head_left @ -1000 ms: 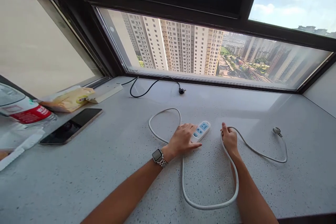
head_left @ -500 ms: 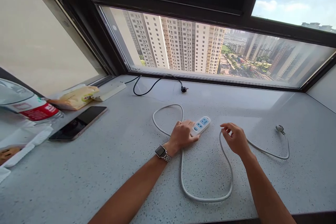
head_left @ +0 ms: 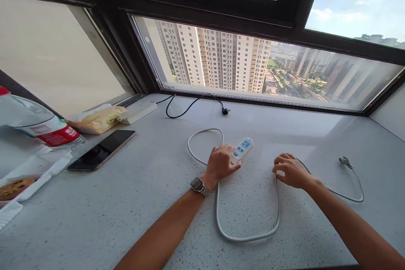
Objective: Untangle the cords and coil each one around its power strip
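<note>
A white power strip (head_left: pixel 242 148) with blue sockets lies on the speckled grey sill (head_left: pixel 158 202). My left hand (head_left: pixel 221 161), with a watch on its wrist, is closed over the strip's near end and holds it down. The strip's white cable (head_left: pixel 247 236) loops away behind the strip, then round toward me and on to a plug (head_left: pixel 344 161) at the right. My right hand (head_left: pixel 291 171) is curled around this cable, low over the sill, to the right of the strip.
A black cord with a plug (head_left: pixel 225 111) lies by the window. At the left are a dark phone (head_left: pixel 101 150), a white box (head_left: pixel 137 112), a wrapped snack (head_left: pixel 98 119), a water bottle (head_left: pixel 41 128) and a tray with a cookie (head_left: pixel 14 187).
My right hand turned palm down and slid a little right along the white cable, pulling the near loop in. My left hand stayed on the power strip. The view shifted slightly.
</note>
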The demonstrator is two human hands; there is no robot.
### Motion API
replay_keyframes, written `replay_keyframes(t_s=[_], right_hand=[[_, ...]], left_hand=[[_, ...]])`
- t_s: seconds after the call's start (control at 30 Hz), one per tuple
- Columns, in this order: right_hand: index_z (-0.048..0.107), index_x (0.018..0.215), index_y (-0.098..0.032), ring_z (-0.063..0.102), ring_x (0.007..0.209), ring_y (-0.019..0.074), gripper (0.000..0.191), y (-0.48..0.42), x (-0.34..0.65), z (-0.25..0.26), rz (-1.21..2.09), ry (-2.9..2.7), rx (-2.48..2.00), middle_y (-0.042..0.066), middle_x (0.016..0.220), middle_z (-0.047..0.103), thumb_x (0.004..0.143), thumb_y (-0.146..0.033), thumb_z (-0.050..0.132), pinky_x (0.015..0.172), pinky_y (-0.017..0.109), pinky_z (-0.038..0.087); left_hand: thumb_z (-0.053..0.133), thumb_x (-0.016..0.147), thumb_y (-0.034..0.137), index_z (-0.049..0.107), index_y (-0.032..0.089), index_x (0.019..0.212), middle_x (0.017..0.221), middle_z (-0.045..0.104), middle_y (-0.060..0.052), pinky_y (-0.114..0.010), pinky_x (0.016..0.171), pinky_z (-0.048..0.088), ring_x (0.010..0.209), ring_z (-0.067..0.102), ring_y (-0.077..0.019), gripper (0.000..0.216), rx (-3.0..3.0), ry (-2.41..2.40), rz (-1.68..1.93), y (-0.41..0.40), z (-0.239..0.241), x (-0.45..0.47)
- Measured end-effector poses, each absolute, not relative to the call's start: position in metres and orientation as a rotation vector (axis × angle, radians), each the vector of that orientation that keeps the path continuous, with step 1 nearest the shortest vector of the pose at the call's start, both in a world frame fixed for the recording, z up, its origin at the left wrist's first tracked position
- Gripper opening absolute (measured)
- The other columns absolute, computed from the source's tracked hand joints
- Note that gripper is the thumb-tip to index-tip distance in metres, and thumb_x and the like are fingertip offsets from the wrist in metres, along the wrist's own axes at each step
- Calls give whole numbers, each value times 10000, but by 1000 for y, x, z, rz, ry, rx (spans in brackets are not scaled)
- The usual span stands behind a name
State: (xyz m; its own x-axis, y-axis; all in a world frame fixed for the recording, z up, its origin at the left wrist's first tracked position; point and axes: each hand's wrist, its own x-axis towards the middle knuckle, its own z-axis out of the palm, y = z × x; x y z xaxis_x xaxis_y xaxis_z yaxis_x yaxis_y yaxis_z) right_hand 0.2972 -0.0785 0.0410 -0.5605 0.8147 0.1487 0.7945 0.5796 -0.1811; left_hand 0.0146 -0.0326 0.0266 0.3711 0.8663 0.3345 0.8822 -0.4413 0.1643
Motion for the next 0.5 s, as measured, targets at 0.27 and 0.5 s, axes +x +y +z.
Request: replay_keyframes(t_s=[0.27,0.5], right_hand=[[685,990,-156,550,1052,296,340,-43,377,14,-141,-1710,-2182,138,1158,623,762,-168,434,888,413,395],[678,846,-176,545,930,270,347,-73,321,7,-99,-1631,-1763,126,944,662,872,-388,404,795,372,406]], left_hand=[[564,750,429,563,187,1055,985,627,-112,-390,767,382,936,556,-284,389,-2462,-1734,-668,-28,27,7],[560,749,428,566,173,1040,973,626,-109,-391,758,396,910,563,-278,387,-2484,-1709,-663,-26,24,8]])
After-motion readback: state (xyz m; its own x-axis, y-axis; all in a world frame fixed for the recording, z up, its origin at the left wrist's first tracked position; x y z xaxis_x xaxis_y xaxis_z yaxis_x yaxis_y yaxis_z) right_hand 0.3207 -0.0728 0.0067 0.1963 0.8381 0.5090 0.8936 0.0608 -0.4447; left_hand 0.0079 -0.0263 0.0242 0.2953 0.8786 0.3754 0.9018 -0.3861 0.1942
